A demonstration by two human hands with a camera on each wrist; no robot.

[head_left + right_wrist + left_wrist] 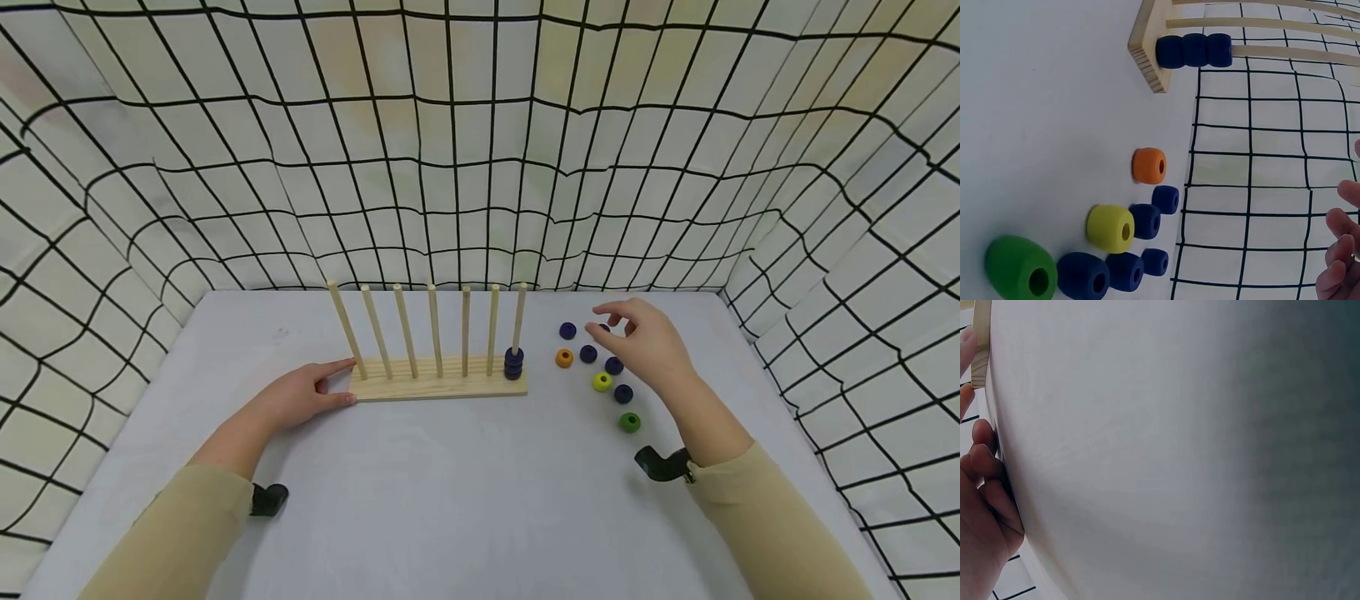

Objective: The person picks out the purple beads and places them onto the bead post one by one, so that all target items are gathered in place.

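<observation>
A pale wooden peg board (442,385) with a row of upright pegs stands on the table. My left hand (296,395) holds its left end between thumb and forefinger; in the left wrist view the remaining fingers (986,461) are curled beside the tabletop. Three dark blue beads (1194,50) are stacked on the rightmost peg. Above the loose beads at right, my right hand (651,343) hovers with thumb and fingers apart, nothing between them. Below it lie several blue beads (588,354), an orange bead (564,358), a yellow bead (602,382) and a green bead (630,422). One blue bead is partly hidden by the fingertips.
The white table (450,500) extends in front of the board and to both sides. A black grid net (472,192) over pale panels rises behind the table and along its left and right sides.
</observation>
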